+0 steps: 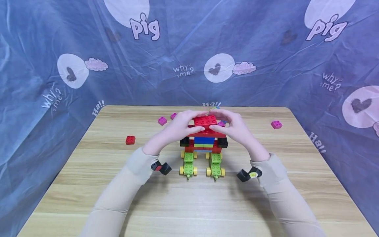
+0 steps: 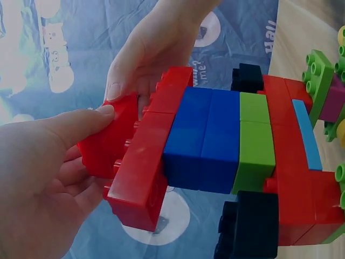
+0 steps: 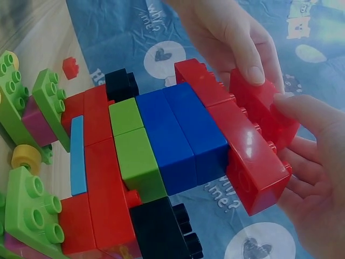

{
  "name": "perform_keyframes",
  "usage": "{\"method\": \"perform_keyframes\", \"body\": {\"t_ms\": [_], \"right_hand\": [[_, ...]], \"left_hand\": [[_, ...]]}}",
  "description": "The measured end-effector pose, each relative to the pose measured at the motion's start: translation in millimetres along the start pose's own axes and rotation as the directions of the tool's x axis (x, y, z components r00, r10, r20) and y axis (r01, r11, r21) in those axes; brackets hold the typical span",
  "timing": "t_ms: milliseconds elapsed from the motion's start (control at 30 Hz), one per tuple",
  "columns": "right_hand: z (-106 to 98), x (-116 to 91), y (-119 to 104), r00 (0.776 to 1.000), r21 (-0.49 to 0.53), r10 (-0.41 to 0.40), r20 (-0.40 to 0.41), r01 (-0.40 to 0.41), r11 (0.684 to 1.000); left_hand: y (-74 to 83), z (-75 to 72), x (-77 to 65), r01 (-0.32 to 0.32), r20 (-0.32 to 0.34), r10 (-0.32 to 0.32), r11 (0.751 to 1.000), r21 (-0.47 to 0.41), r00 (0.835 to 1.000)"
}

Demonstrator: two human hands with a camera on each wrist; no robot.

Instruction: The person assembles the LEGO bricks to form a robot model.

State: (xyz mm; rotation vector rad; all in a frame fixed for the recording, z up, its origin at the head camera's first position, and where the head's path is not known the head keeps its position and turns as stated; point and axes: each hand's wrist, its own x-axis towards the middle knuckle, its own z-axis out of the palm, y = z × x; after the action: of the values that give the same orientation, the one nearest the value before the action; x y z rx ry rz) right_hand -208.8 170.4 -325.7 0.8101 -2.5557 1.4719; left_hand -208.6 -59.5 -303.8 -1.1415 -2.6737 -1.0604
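Note:
A toy-brick figure stands upright on two green wheeled bases [image 1: 189,168] with yellow wheels. Its middle has blue bricks [image 2: 197,140] over green ones [image 3: 137,156], with a black brick [image 1: 222,142] jutting out on each side. Wide red bricks [image 2: 143,156] form the layer above. Over their studs is a red brick [image 1: 205,121], slightly tilted in the wrist views. My left hand [image 1: 181,123] pinches its left end, thumb on the near face and fingers behind. From the other side my right hand [image 1: 234,124] pinches the same brick, the two thumbs close together.
On the wooden table [image 1: 97,184], a loose red brick [image 1: 130,140] lies to the left. Pink bricks [image 1: 162,120] lie behind the left hand, and another pink brick [image 1: 276,124] is at the far right. A printed blue cloth [image 1: 183,42] hangs behind the table.

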Motion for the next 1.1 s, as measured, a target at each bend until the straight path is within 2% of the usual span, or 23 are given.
{"method": "perform_keyframes", "body": {"t_ms": [267, 1100], "right_hand": [[4, -2, 4, 1.000, 0.004, 0.007, 0.008, -0.007, 1.000], [8, -6, 9, 1.000, 0.025, 0.023, 0.006, -0.023, 0.999]], "left_hand": [[-5.3, 5.6, -0.5, -0.016, -0.016, 0.015, 0.999, -0.041, 1.000], [-15.5, 13.5, -6.3, -0.032, -0.073, 0.027, 0.997, -0.075, 0.997]]}}
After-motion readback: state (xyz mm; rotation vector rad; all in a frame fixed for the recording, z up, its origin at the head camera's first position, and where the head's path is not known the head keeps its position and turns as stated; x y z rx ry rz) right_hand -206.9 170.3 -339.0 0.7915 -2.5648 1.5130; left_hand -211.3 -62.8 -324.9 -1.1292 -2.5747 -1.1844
